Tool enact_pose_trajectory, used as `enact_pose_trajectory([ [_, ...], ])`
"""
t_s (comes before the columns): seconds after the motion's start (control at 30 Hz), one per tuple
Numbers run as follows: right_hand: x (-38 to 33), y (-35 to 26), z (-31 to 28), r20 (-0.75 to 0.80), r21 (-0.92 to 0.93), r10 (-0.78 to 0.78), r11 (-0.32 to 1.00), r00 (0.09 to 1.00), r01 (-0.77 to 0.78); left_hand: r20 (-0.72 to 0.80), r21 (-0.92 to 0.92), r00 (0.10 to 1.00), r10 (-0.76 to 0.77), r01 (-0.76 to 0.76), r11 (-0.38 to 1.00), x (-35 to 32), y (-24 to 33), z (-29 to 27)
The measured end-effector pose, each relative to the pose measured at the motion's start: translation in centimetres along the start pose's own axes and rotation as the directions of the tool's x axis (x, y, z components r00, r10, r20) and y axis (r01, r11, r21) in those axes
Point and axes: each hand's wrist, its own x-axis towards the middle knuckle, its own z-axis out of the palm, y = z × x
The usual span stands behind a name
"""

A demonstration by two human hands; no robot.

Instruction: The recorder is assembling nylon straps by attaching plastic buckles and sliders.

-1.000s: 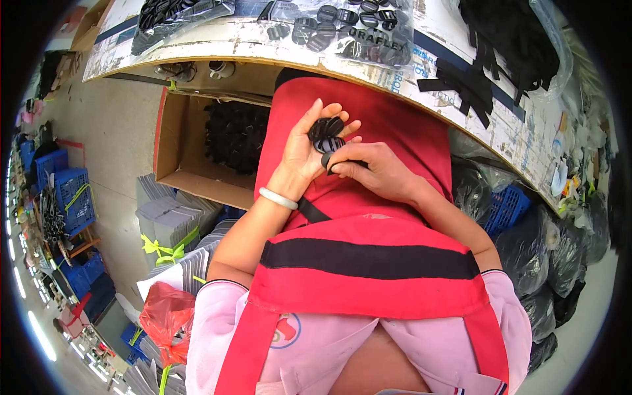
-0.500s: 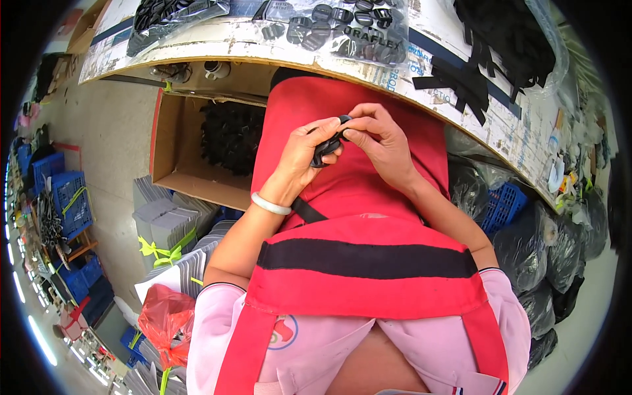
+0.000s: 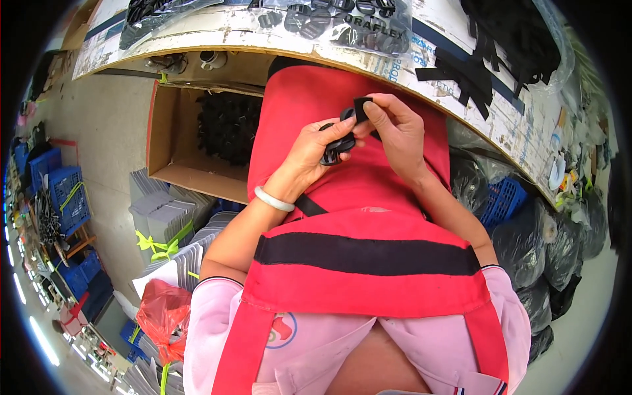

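Left hand (image 3: pixel 309 148) and right hand (image 3: pixel 394 131) grip a black buckle (image 3: pixel 339 146).

Bright, even light fills the scene, and colours read strong and saturated. A row of glowing strip lamps (image 3: pixel 26 309) curves along the rim near 8 o'clock. The pale tabletop (image 3: pixel 217 29) at 12 o'clock is well lit, while the cardboard box (image 3: pixel 172 131) beneath it sits in soft shadow. Fisheye bending curves the tabletop's straight edge, and a black vignette rings the whole circle. The centre is sharp; detail smears toward the rim.
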Motion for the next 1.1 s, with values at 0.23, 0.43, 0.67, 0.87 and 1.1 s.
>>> enact_pose_trajectory([
  [0.23, -0.8, -2.3, 1.0, 0.06, -0.059, -0.014, 0.998, 0.998, 0.018, 0.017, -0.021, 0.986, 0.167, -0.167, 0.986, -0.3, 0.4, -0.7],
  [0.43, -0.5, -0.2, 0.0, 0.049, -0.01, 0.054, 0.998, 0.997, -0.054, -0.042, 0.215, 0.974, 0.221, -0.207, 0.954, -0.3, -0.6, -0.8],
  [0.67, -1.5, -2.4, 0.9, 0.067, -0.047, 0.07, 0.997, 0.995, -0.067, -0.117, 0.179, 0.955, 0.273, -0.25, 0.952, -0.4, -0.7, -0.9],
  [0.87, -1.4, -0.9, -0.7, 0.081, -0.026, 0.389, 0.921, 0.918, -0.388, -0.21, 0.22, 0.904, 0.372, -0.327, 0.919, -0.5, -0.7, 0.0],
  [1.1, -1.1, -0.8, 0.1, 0.098, 0.112, 0.5, 0.854, 0.861, -0.509, -0.054, 0.495, 0.796, 0.603, -0.503, 0.708, -0.4, -1.4, -0.6],
])
